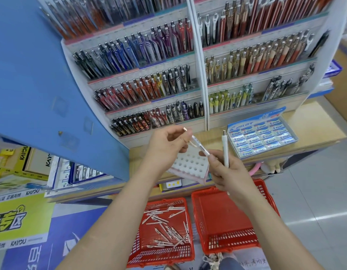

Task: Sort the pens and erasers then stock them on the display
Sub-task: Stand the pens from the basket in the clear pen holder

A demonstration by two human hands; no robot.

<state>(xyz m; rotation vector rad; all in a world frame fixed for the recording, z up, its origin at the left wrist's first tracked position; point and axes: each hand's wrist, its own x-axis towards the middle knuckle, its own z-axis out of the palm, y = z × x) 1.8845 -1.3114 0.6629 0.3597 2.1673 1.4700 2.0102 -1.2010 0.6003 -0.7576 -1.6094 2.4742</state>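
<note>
left hand (164,145) and right hand (225,168) are pinching opposite ends of a slim clear pen (199,145) at frame centre, above a white perforated holder (190,162). right hand is also clasping a white pen (225,151), upright. best to keep the clear pen level while lowering its tip toward a hole. left red basket (161,252), lower centre, is holding loose pale pens; right red basket (227,248) looks bare. boxed erasers (261,138) are sitting right of centre, glossy wrappers.

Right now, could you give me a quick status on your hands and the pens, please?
Left hand and right hand share a clear pen; right also grips a white pen. White holder tray below, unfilled. Nothing blocking.
</note>
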